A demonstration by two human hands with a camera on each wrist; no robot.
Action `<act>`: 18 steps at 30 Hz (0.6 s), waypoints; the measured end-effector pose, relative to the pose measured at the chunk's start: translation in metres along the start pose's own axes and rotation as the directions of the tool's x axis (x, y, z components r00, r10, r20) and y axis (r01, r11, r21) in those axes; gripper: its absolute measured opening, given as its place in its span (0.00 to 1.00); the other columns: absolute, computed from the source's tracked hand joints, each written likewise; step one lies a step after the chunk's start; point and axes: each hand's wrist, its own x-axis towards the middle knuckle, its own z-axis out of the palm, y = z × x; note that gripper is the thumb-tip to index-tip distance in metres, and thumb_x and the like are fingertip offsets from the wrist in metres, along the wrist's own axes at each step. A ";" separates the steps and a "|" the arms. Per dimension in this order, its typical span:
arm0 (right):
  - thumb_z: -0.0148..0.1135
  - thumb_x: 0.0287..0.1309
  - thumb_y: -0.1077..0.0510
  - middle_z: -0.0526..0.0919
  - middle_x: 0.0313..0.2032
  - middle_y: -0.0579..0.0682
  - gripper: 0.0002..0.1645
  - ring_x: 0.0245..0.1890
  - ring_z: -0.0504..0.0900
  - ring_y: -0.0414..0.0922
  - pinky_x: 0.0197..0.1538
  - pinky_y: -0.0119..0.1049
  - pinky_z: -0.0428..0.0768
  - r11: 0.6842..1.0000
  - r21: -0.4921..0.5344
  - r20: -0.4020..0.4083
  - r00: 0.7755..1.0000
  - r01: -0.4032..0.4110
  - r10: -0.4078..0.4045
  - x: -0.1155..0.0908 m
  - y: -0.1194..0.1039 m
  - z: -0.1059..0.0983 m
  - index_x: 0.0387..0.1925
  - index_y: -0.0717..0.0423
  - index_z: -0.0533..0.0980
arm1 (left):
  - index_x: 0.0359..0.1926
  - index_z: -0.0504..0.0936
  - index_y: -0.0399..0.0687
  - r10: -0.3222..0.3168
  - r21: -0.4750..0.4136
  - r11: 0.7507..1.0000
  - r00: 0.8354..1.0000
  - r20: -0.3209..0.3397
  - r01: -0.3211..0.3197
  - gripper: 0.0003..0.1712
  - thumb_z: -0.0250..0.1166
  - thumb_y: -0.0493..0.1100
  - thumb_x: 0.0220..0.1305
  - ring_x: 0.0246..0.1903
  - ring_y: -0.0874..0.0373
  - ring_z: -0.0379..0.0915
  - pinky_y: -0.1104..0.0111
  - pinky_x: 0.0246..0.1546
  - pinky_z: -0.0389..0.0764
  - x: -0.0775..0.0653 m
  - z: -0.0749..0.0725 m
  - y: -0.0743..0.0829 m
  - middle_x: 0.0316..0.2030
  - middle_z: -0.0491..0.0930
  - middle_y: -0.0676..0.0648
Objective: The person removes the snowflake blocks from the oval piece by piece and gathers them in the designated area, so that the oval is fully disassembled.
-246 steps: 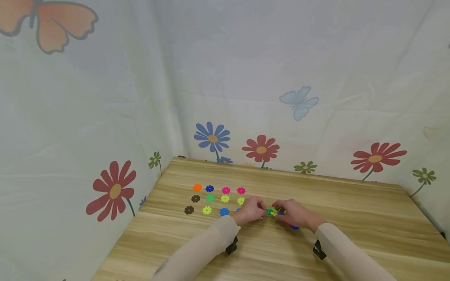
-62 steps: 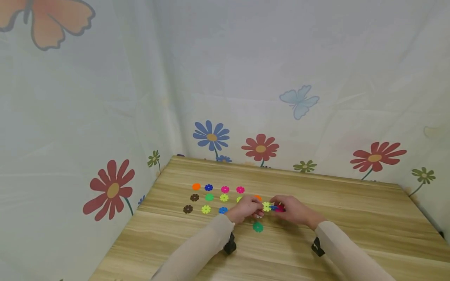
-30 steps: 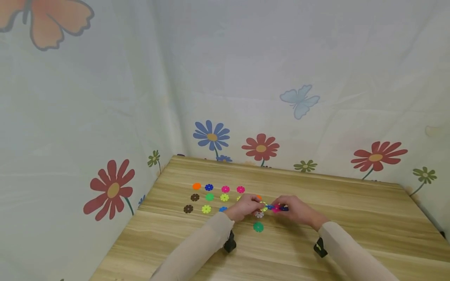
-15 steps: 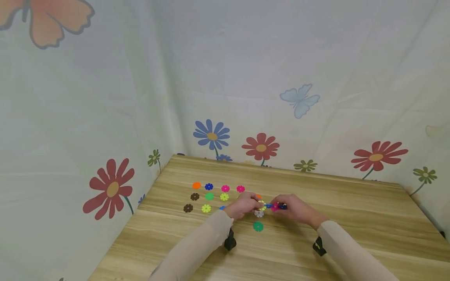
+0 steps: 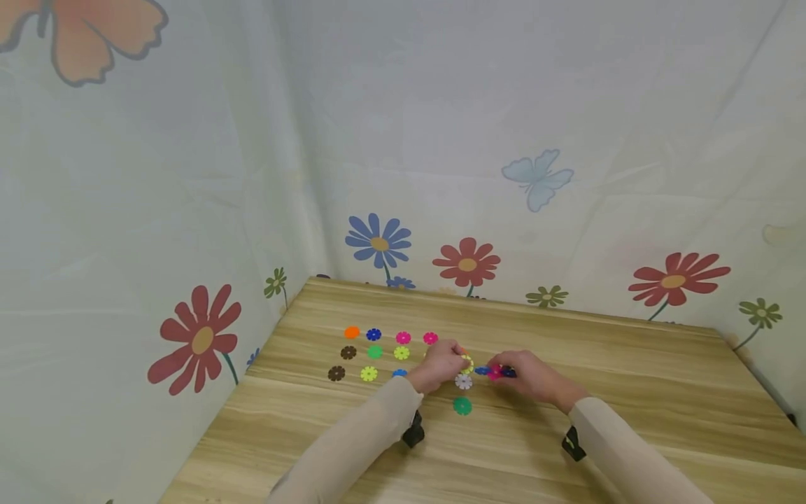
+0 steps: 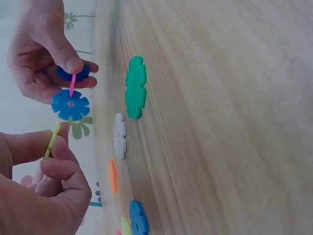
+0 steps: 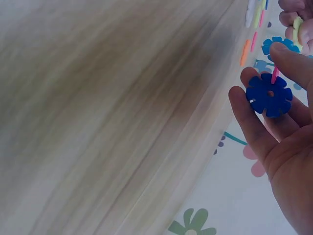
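Observation:
My left hand (image 5: pixel 441 365) pinches a yellow flower-shaped disc (image 6: pixel 53 139) between thumb and fingers, seen edge-on in the left wrist view. To its right my right hand (image 5: pixel 532 378) holds a short chain of slotted discs: a light blue disc (image 6: pixel 71 105), a pink disc (image 5: pixel 495 372) gripped at thumb and fingers, and a dark blue disc (image 7: pixel 269 95). The light blue end faces the yellow disc with a small gap between them. Both hands are raised over the table. Below them lie a white disc (image 5: pixel 463 381) and a green disc (image 5: pixel 462 406).
Rows of loose discs lie left on the wooden table (image 5: pixel 630 392), among them an orange disc (image 5: pixel 352 332), a brown disc (image 5: pixel 336 373) and a pink disc (image 5: pixel 403 337). Another orange disc (image 6: pixel 112 176) is partly behind my left hand. A flower-printed cloth (image 5: pixel 598 175) encloses the table.
Earlier a green disc sat beside the yellow one between the hands; a green disc now lies on the table. Lately my left hand shifted slightly left with the yellow disc, away from the light blue one.

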 end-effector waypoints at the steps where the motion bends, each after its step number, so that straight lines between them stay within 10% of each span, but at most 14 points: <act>1: 0.65 0.57 0.59 0.80 0.38 0.40 0.10 0.36 0.76 0.37 0.44 0.41 0.78 1.000 -0.003 -0.001 1.000 -0.001 0.001 -0.001 0.001 0.000 0.43 0.51 0.79 | 0.30 0.75 0.42 -0.001 -0.013 1.000 1.000 0.005 0.001 0.07 0.66 0.35 0.57 0.23 0.59 0.67 0.72 0.22 0.70 0.001 0.000 0.000 0.26 0.74 0.49; 18: 0.66 0.57 0.58 0.80 0.35 0.40 0.10 0.33 0.75 0.36 0.39 0.38 0.77 1.000 -0.006 -0.025 1.000 -0.017 0.017 -0.019 0.018 -0.008 0.41 0.52 0.78 | 0.43 0.80 0.40 0.085 -0.014 0.996 0.986 0.146 -0.084 0.10 0.65 0.34 0.59 0.27 0.55 0.80 0.67 0.30 0.80 0.010 -0.012 0.000 0.24 0.80 0.48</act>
